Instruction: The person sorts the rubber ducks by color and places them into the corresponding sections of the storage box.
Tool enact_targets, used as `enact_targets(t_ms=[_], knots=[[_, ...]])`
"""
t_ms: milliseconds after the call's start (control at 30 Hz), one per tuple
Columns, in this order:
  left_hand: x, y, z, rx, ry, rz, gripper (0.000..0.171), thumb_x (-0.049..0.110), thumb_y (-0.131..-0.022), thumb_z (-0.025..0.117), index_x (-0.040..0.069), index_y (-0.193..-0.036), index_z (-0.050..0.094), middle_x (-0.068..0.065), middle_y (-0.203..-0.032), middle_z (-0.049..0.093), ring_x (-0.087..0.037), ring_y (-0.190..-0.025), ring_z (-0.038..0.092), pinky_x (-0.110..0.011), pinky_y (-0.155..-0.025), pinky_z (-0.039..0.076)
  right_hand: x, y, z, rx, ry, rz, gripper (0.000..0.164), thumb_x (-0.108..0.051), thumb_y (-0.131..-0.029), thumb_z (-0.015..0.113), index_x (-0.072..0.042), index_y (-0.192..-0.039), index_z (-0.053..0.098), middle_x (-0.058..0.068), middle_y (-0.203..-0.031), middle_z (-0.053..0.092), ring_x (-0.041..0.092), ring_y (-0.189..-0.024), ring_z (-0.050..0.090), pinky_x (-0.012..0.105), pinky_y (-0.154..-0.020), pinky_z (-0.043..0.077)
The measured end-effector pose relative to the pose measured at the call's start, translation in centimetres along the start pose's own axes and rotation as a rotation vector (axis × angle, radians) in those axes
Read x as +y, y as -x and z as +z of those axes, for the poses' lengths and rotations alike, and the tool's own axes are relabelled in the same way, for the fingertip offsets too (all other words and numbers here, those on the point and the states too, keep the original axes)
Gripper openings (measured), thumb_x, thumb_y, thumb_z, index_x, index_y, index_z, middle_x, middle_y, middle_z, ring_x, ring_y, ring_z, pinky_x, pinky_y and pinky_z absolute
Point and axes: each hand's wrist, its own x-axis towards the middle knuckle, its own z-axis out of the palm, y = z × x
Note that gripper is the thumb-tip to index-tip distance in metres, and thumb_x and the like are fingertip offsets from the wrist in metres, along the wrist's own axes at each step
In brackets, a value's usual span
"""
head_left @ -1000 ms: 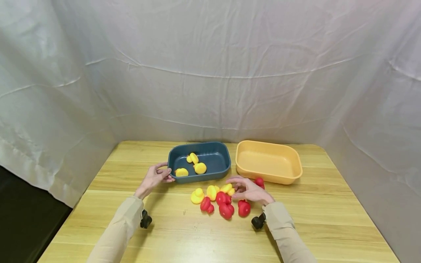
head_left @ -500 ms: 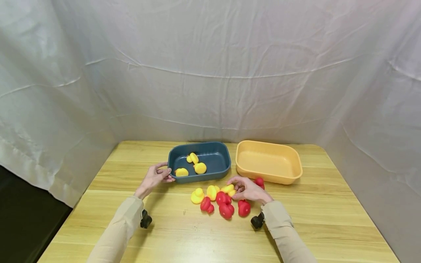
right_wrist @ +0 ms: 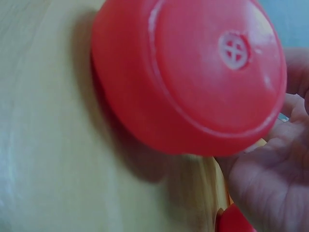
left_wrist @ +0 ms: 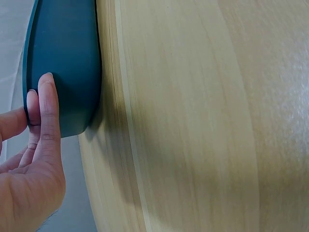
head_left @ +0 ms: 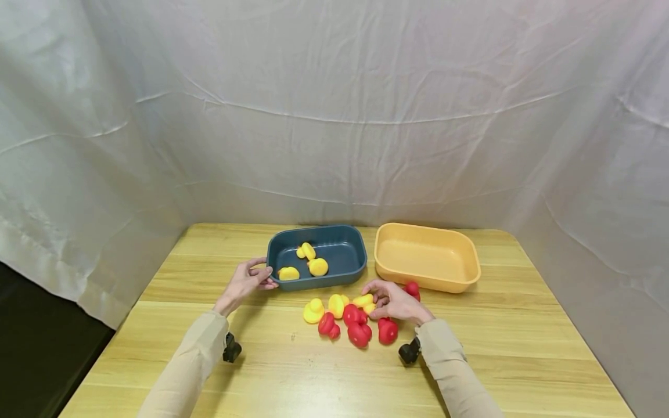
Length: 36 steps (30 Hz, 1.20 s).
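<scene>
My left hand (head_left: 244, 284) holds the left end of the blue tub (head_left: 340, 281), thumb over the rim and fingers against the outer wall (left_wrist: 72, 101). Yellow rubber ducks (head_left: 317, 267) lie inside that tub. On the table, my right hand (head_left: 393, 301) has its curled fingers and thumb around a yellow rubber duck (head_left: 363, 300), which they partly cover. Beside it lie more yellow ducks (head_left: 314, 312) and several red rubber ducks (head_left: 359, 335). A red duck's underside (right_wrist: 203, 72) fills much of the right wrist view and hides part of the hand (right_wrist: 275, 179).
An orange-yellow tub (head_left: 425, 255) with nothing in it stands to the right of the blue one. One red duck (head_left: 412, 289) sits by its front wall, behind the right hand. The wooden table (head_left: 292, 371) ends at a pale curtain (head_left: 334, 145).
The yellow duck at my right fingertips has turned and shifted slightly right. My right hand has moved only a little; the left hand and both tubs stay where they were.
</scene>
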Motion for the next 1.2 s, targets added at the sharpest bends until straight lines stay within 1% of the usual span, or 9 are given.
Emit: enact_targets(t_ms=[233,333,467,600,700,833,967,1100,1200], knots=[[0.13,0.01,0.03,-0.006,0.001,-0.002,0.056,0.005,-0.104,0.051,-0.016,-0.150,0.027,-0.009,-0.089,0.076,-0.006,-0.073,0.072,-0.027,-0.079,0.065,-0.03,0.12,-0.02,0.010,0.001,0.002,0.047,-0.003,-0.082,0.079,0.003,-0.124,0.059,0.022,-0.116,0.065,0.023,-0.098,0.056,0.023,-0.083,0.053],[0.17,0.04,0.04,-0.006,0.003,-0.003,0.056,0.005,-0.104,0.051,-0.016,-0.150,0.027,-0.009,-0.089,0.076,-0.006,-0.073,0.072,-0.026,-0.078,0.065,0.00,0.19,-0.06,0.019,-0.009,0.019,0.048,-0.006,-0.082,0.080,0.001,-0.125,0.059,0.020,-0.117,0.066,0.022,-0.098,0.058,0.022,-0.083,0.053],[0.15,0.03,0.04,-0.003,0.005,-0.004,0.056,0.005,-0.104,0.051,-0.016,-0.150,0.026,-0.009,-0.089,0.076,-0.006,-0.073,0.072,-0.028,-0.079,0.065,0.11,0.24,-0.13,0.036,-0.015,0.032,0.049,-0.010,-0.083,0.081,0.000,-0.125,0.059,0.017,-0.114,0.068,0.020,-0.094,0.060,0.021,-0.080,0.054],[0.09,-0.02,0.03,-0.002,0.009,-0.006,0.056,0.005,-0.104,0.051,-0.017,-0.150,0.026,-0.008,-0.089,0.076,-0.006,-0.073,0.072,-0.028,-0.080,0.065,0.29,0.24,-0.21,0.049,-0.018,0.000,0.048,-0.010,-0.084,0.081,0.002,-0.125,0.059,0.019,-0.111,0.069,0.018,-0.089,0.061,0.019,-0.077,0.055],[0.04,-0.04,0.00,-0.001,0.011,-0.005,0.056,0.004,-0.104,0.051,-0.017,-0.150,0.026,-0.009,-0.089,0.076,-0.006,-0.072,0.072,-0.028,-0.079,0.065,0.38,0.22,-0.22,0.066,-0.018,-0.037,0.048,-0.010,-0.084,0.081,0.003,-0.125,0.059,0.021,-0.110,0.069,0.019,-0.088,0.062,0.019,-0.078,0.055],[0.04,0.00,0.00,-0.002,0.010,-0.001,0.056,0.005,-0.104,0.051,-0.017,-0.150,0.026,-0.008,-0.089,0.076,-0.006,-0.073,0.072,-0.026,-0.078,0.065,0.42,0.23,-0.15,0.107,-0.018,-0.065,0.048,-0.010,-0.084,0.082,0.004,-0.124,0.060,0.022,-0.112,0.068,0.021,-0.091,0.064,0.021,-0.084,0.057],[0.08,0.06,0.09,-0.002,0.011,-0.003,0.056,0.004,-0.104,0.051,-0.017,-0.150,0.027,-0.006,-0.087,0.076,-0.006,-0.072,0.072,-0.025,-0.077,0.065,0.38,0.27,0.02,0.151,-0.037,-0.050,0.050,-0.013,-0.084,0.083,0.002,-0.125,0.061,0.021,-0.115,0.068,0.021,-0.098,0.066,0.022,-0.091,0.058],[0.20,0.14,0.17,-0.001,0.012,-0.005,0.056,0.005,-0.104,0.051,-0.016,-0.150,0.027,-0.003,-0.086,0.075,-0.006,-0.073,0.072,-0.026,-0.078,0.065,0.13,0.26,0.12,0.191,-0.069,-0.042,0.051,-0.016,-0.084,0.083,0.002,-0.126,0.061,0.021,-0.118,0.069,0.019,-0.102,0.068,0.022,-0.093,0.058],[0.20,0.16,0.16,-0.001,0.011,-0.002,0.056,0.005,-0.104,0.051,-0.016,-0.150,0.027,-0.003,-0.086,0.075,-0.006,-0.073,0.072,-0.027,-0.079,0.065,-0.14,0.21,0.15,0.217,-0.100,-0.053,0.049,-0.013,-0.084,0.083,0.003,-0.125,0.061,0.022,-0.119,0.069,0.017,-0.101,0.068,0.023,-0.094,0.059]])
